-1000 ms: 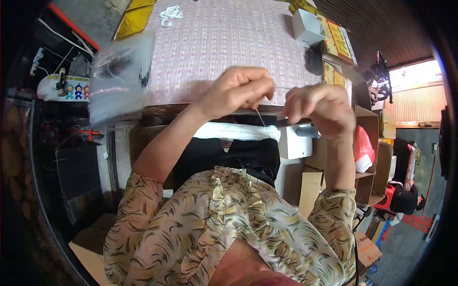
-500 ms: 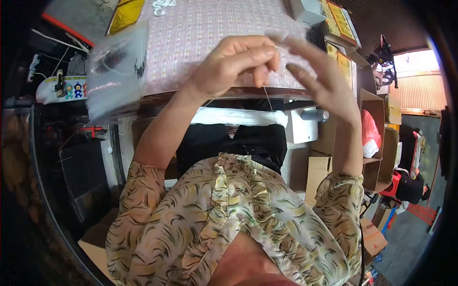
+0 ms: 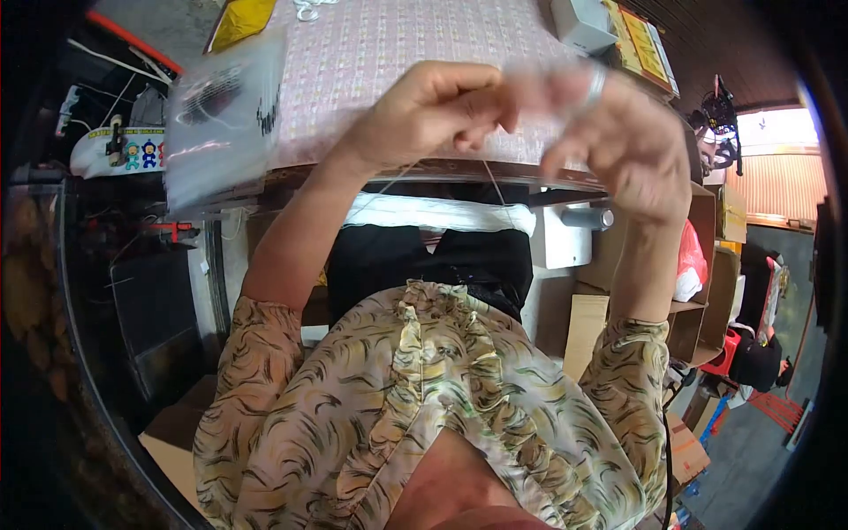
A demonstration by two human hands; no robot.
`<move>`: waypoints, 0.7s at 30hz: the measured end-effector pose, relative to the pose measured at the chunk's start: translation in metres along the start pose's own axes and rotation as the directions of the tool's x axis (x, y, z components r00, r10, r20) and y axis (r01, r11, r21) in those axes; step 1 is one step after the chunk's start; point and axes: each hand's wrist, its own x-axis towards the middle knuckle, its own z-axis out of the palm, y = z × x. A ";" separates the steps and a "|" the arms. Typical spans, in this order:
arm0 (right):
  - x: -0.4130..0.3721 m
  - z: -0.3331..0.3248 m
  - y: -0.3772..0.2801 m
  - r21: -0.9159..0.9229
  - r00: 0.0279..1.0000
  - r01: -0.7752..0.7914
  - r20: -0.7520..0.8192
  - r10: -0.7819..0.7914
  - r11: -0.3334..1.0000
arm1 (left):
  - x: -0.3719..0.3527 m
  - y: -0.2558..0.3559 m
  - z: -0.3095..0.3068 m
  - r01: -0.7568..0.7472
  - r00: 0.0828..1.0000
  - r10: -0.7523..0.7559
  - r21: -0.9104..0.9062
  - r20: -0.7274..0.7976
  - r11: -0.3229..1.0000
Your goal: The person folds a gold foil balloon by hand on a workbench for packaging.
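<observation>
My left hand (image 3: 442, 110) is raised over the near edge of the table, its fingers closed on a thin thread. Two strands of thread (image 3: 492, 183) run between that hand and a long white skein of thread (image 3: 433, 215), which lies across my lap. Beside it on the right, my right hand (image 3: 632, 141) is lifted with the palm partly showing and a ring on one finger. Its thumb stands apart from the outstretched fingers. The fingertips are smeared by motion near my left hand, so whether thread touches them cannot be made out.
A pink checked cloth covers the table (image 3: 353, 53). Clear plastic bags (image 3: 221, 124) hang over its left edge, near a yellow packet (image 3: 243, 22) and white cord (image 3: 309, 9). A white box (image 3: 583, 26) and yellow cartons (image 3: 640, 44) stand at the back right; cardboard boxes (image 3: 698, 309) are below.
My right hand has swung rightward and turned more of its palm into view. My left hand stays nearly in place, still pinching the thread. The view has shifted slightly.
</observation>
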 end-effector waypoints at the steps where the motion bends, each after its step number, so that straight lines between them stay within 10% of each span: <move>1: 0.005 0.002 0.003 0.038 0.989 0.104 -0.108 -0.099 0.994 | 0.002 -0.005 0.003 -0.031 0.999 0.030 0.038 0.036 0.999; 3: 0.007 -0.004 0.015 -0.307 0.977 -0.045 -0.211 -0.022 0.951 | 0.002 -0.001 -0.002 -0.011 0.998 0.011 0.012 0.057 1.000; 4: 0.005 0.001 0.002 -0.696 0.977 -0.212 -0.149 0.151 0.686 | 0.002 0.003 -0.004 0.003 0.998 -0.002 -0.016 0.070 1.000; 6: 0.003 -0.008 -0.005 -0.645 0.896 -0.281 0.088 0.435 0.710 | 0.000 0.011 -0.011 -0.038 0.999 0.039 -0.024 0.016 0.999; 8: 0.006 -0.002 -0.005 -0.379 0.919 -0.186 0.259 0.297 0.906 | 0.000 0.013 -0.016 0.003 1.000 0.000 0.096 -0.029 0.995; 10: 0.007 0.012 -0.005 -0.087 0.996 0.003 -0.092 -0.011 0.996 | 0.000 -0.001 0.003 -0.084 0.995 0.091 0.168 -0.032 0.982; 12: 0.012 0.011 -0.003 -0.126 0.936 0.141 -0.308 -0.174 0.982 | -0.003 0.003 0.001 0.064 0.995 -0.061 -0.039 0.076 0.997; 14: 0.003 -0.001 0.009 -0.778 0.965 -0.240 -0.123 0.233 0.581 | -0.003 0.009 -0.006 0.010 1.000 -0.010 -0.009 0.017 1.000; 18: -0.005 0.012 -0.005 0.119 0.993 -0.088 -0.065 0.096 0.989 | 0.000 -0.017 -0.009 -0.154 0.988 0.154 0.048 -0.015 0.987; 21: 0.011 0.005 0.016 -0.664 0.976 -0.007 -0.166 -0.139 0.747 | -0.005 -0.007 -0.001 -0.023 0.998 0.026 0.047 -0.065 0.999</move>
